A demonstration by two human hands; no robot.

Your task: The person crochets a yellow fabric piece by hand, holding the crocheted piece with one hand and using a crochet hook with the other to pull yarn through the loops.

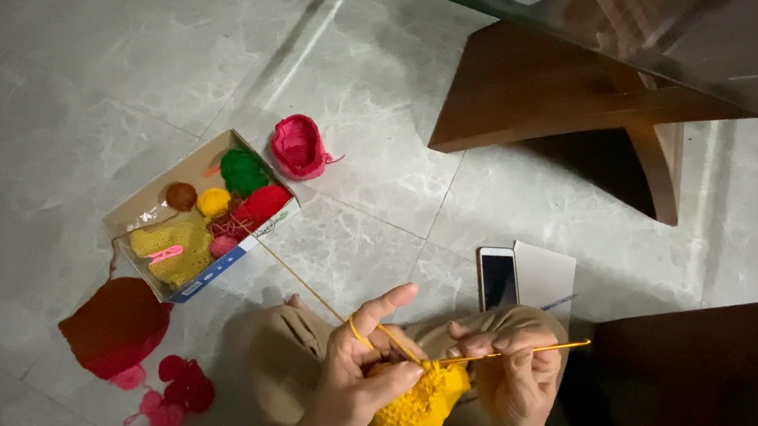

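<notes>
Head view: hands sit at the bottom edge, over the person's lap. Open floor (18,105) runs up and left of them, grey marble-look tiles w/ thin seams, smooth and glossy. Up-right it's tight: dark wood table leg (570,97) and a glass top edge close off that side; dark wood block just right of the right hand.

Left hand (357,374) is clenched on the yellow piece (421,405), thumb pressing its top, index finger raised w/ yarn (294,274) looped over it. Right hand (511,377) grips the hook (517,352), a thin yellow rod lying roughly level, tip at the piece, tail poking right past the fingers.

Piece is between both hands, touching both: bumpy, nubbly crochet, rounded lump, bright yellow. Yarn strand goes taut up-left from the left index to the box (128,219).

Box: shallow open cardboard tray, well up-left of the hands, holding small yarn balls (green, red, yellow, brown) plus a flat yellow knit bit w/ a pink clip. Pink crochet cup (298,145) just beside the box's far corner. Dark red knit patch (113,324) and pink scraps (172,395) lie left of the left hand. Phone (497,276), screen dark, lies just above the right hand, next to a white pad (548,273).
</notes>
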